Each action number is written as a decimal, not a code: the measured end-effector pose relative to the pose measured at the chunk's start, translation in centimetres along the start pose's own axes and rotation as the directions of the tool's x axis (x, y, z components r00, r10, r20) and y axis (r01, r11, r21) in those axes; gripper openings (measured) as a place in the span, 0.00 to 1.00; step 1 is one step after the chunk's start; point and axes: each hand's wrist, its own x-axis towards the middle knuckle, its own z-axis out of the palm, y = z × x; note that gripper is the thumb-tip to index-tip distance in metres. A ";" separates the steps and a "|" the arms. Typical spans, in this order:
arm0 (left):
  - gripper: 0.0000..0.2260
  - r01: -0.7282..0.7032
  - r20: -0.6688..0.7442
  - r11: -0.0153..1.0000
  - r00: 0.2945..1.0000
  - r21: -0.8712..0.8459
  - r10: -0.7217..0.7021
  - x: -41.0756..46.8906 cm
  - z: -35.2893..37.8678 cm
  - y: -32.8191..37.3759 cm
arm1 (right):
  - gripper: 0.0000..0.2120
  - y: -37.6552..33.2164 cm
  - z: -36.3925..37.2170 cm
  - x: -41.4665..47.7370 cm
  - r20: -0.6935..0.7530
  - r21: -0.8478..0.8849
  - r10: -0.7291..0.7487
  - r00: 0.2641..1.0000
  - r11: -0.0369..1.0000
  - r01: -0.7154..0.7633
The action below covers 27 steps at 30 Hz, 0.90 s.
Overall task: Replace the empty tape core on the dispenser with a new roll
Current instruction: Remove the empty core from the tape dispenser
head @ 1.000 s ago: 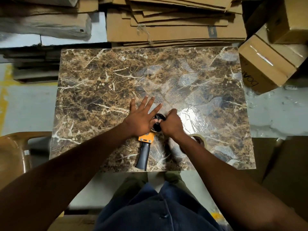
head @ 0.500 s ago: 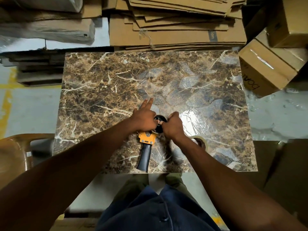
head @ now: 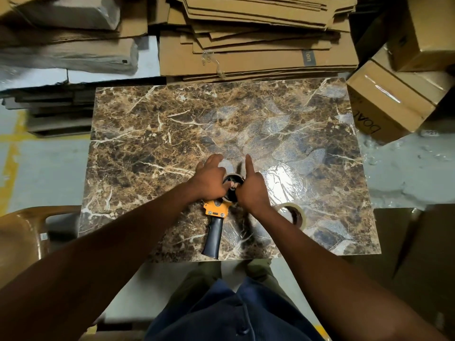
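A brown marble-veined table (head: 152, 134) bears an orange dispenser (head: 216, 209) with a black handle (head: 213, 238), beside tan cardboard (head: 256, 55).

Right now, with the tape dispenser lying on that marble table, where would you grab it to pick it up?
Probably by the dark handle. It sticks out from the orange body of the tape dispenser toward the person and lies bare on the table, so come from the near edge. The left hand and right hand crowd the spool end.

The dispenser (head: 216, 217) lies on the tabletop (head: 147, 143) near its front edge, handle toward the person. The new roll (head: 294, 214) lies just right of it. Flattened cartons (head: 258, 45) are stacked behind the tabletop, boxes (head: 389, 104) at its right rear.
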 end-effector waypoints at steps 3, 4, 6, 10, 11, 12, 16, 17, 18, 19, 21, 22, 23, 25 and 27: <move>0.24 -0.011 -0.023 1.000 1.000 -0.019 0.011 -0.2 0.2 -0.1 | 0.45 -0.2 0.0 -0.2 0.005 -0.139 -0.041 0.999 0.989 0.041; 0.23 -0.012 -0.030 1.000 0.999 -0.028 0.011 -0.3 0.1 -0.1 | 0.46 -0.3 0.0 -0.4 0.006 -0.163 -0.054 0.999 0.985 0.054; 0.21 -0.016 -0.040 0.999 0.999 -0.046 0.014 -0.4 -0.1 -0.1 | 0.48 -0.5 -0.1 -0.7 0.007 -0.189 -0.067 0.998 0.980 0.067; 0.18 -0.016 -0.065 0.997 0.998 -0.076 0.011 -0.5 -0.2 -0.1 | 0.47 -0.4 -0.1 -0.5 -0.001 -0.151 -0.046 0.999 0.988 0.046; 0.17 -0.012 -0.074 0.996 0.997 -0.090 0.005 -0.5 -0.2 -0.1 | 0.46 -0.4 0.0 -0.5 -0.015 -0.138 -0.062 0.998 0.989 0.060; 0.17 -0.007 -0.083 0.995 0.997 -0.104 -0.002 -0.5 -0.2 -0.1 | 0.45 -0.4 0.1 -0.5 -0.029 -0.130 -0.090 0.996 0.988 0.085; 0.17 0.012 -0.096 0.997 0.995 -0.071 -0.019 -0.7 -0.5 -0.2 | 0.42 -1.3 0.5 -1.1 -0.059 -0.215 -0.157 0.986 0.966 0.141; 0.18 0.005 -0.091 0.999 0.996 -0.037 -0.008 -0.7 -0.7 -0.2 | 0.42 -1.5 0.4 -1.2 -0.067 -0.247 -0.156 0.985 0.960 0.135; 0.20 -0.010 -0.082 1.000 0.997 0.004 0.010 -0.7 -1.1 -0.2 | 0.42 -1.5 0.2 -1.2 -0.071 -0.258 -0.148 0.986 0.958 0.125; 0.21 -0.027 -0.070 0.999 0.997 0.039 0.029 -0.7 -1.6 -0.1 | 0.42 -1.5 -0.2 -1.1 -0.066 -0.249 -0.133 0.989 0.962 0.113; 0.21 -0.057 -0.076 0.997 0.995 0.045 0.061 -0.9 -2.9 0.1 | 0.42 -1.4 -1.5 -0.5 -0.050 -0.195 -0.109 0.993 0.976 0.097; 0.19 -0.077 -0.097 0.997 0.992 0.028 0.080 -0.9 -3.5 0.3 | 0.42 -1.3 -2.2 0.0 -0.045 -0.168 -0.113 0.993 0.980 0.104; 0.18 -0.107 -0.125 0.994 0.986 0.005 0.107 -0.9 -4.1 0.5 | 0.43 -1.3 -3.1 0.4 -0.037 -0.144 -0.121 0.992 0.983 0.115; 0.17 -0.183 -0.192 0.982 0.966 -0.045 0.171 -0.5 -5.1 1.1 | 0.43 -1.0 -4.9 1.4 -0.008 -0.108 -0.144 0.990 0.984 0.142; 0.21 -0.255 -0.257 0.963 0.940 -0.084 0.226 0.4 -6.0 2.1 | 0.43 -0.3 -6.4 2.4 0.021 -0.064 -0.164 0.986 0.984 0.165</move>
